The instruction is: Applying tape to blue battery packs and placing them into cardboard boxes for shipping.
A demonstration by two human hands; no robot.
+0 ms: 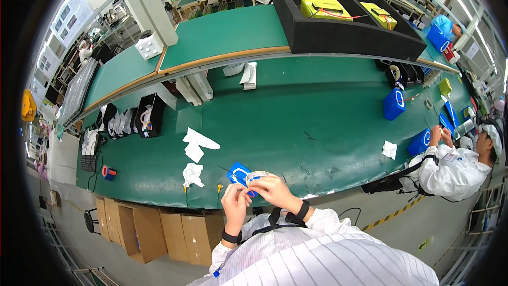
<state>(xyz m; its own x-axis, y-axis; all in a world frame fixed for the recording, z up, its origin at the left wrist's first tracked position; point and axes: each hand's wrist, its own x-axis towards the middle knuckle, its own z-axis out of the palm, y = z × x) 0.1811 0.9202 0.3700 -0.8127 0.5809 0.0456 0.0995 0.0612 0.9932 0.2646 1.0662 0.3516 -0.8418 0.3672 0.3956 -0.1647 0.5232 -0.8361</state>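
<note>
While both hands are brought together over the near edge of the bench [338, 172], the blue pack [238, 172] is positioned just beyond the fingertips, presumably for a close view (whether it is rested or lifted cannot be told). With the pack taken as clock centre, twelve pointing away, the tape [257, 175] is grasped by the right hand [276, 190] at three o'clock, overlapping the pack, apparently so that both are within finger reach. At six, the fingertips of the left hand [235, 205] are drawn together; whether anything is pinched cannot be told. Tissue [193, 175] is laid at nine, perhaps for easy reach. A bin [150, 115] is stood farther off, at ten.
</note>
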